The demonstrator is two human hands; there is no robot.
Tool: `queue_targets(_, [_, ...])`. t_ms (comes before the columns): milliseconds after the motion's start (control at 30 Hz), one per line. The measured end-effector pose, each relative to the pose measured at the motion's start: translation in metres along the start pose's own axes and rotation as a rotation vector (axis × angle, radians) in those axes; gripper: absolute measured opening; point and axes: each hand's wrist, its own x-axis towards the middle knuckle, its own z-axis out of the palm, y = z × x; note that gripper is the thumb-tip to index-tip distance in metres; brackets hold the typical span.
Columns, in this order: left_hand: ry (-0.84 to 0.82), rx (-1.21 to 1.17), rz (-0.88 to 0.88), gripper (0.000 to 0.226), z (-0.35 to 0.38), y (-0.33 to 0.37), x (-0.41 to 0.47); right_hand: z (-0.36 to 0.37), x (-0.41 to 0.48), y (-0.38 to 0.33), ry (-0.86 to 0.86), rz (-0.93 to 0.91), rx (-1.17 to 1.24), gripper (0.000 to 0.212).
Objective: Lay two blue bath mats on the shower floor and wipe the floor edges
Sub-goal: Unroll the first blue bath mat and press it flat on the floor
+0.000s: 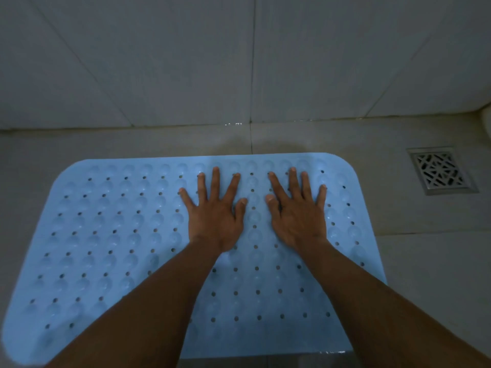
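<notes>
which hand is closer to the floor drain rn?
Right. The right hand presses flat on the blue mat, with the drain off to its right; the left hand lies beside it, farther away.

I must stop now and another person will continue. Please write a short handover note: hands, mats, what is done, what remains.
Both hands are open: left hand and right hand press flat, fingers spread, on the blue mat.
The mat lies on the shower floor, left of the drain.
Done: one mat laid.
Left: second mat, wiping the floor edges; no second mat or cloth in view.
</notes>
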Motion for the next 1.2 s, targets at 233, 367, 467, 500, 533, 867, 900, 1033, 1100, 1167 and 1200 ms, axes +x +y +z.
queue_targets(233, [0.021,-0.020,0.041,0.052,-0.001,0.001,-0.001,0.002,0.000,-0.001,0.010,-0.007,0.011,0.053])
queue_targets(367, [0.061,-0.017,0.050,0.052,0.001,-0.001,-0.002,0.001,0.000,-0.001,-0.009,0.000,0.014,0.053])
queue_targets(467, [0.037,-0.007,0.044,0.053,0.001,-0.001,-0.003,-0.002,-0.001,-0.003,-0.044,0.009,0.002,0.053])
queue_targets(500, [0.026,-0.004,0.044,0.054,0.001,-0.001,-0.002,-0.004,-0.001,-0.003,-0.061,0.014,-0.001,0.054])
queue_targets(533, [0.016,-0.012,0.044,0.055,0.000,-0.001,-0.001,-0.006,0.000,-0.004,-0.089,0.022,-0.004,0.054])
queue_targets(867, [-0.004,-0.088,0.115,0.071,-0.006,-0.085,-0.081,-0.023,-0.053,-0.073,-0.110,0.085,0.018,0.062])
queue_targets(900, [0.007,-0.091,0.090,0.074,-0.004,-0.100,-0.092,-0.021,-0.062,-0.087,-0.101,0.068,0.029,0.062])
queue_targets(1033, [0.071,-0.061,-0.006,0.070,-0.004,-0.159,-0.123,-0.006,-0.091,-0.152,-0.089,-0.038,0.058,0.062])
queue_targets(1100, [0.060,-0.053,-0.045,0.069,-0.006,-0.184,-0.133,0.006,-0.104,-0.186,-0.108,-0.088,0.074,0.062])
queue_targets(1167, [0.037,-0.060,-0.088,0.067,-0.007,-0.207,-0.140,0.018,-0.116,-0.216,-0.119,-0.131,0.076,0.063])
queue_targets(1200, [0.034,-0.060,-0.099,0.064,-0.008,-0.218,-0.143,0.025,-0.120,-0.228,-0.125,-0.132,0.083,0.063])
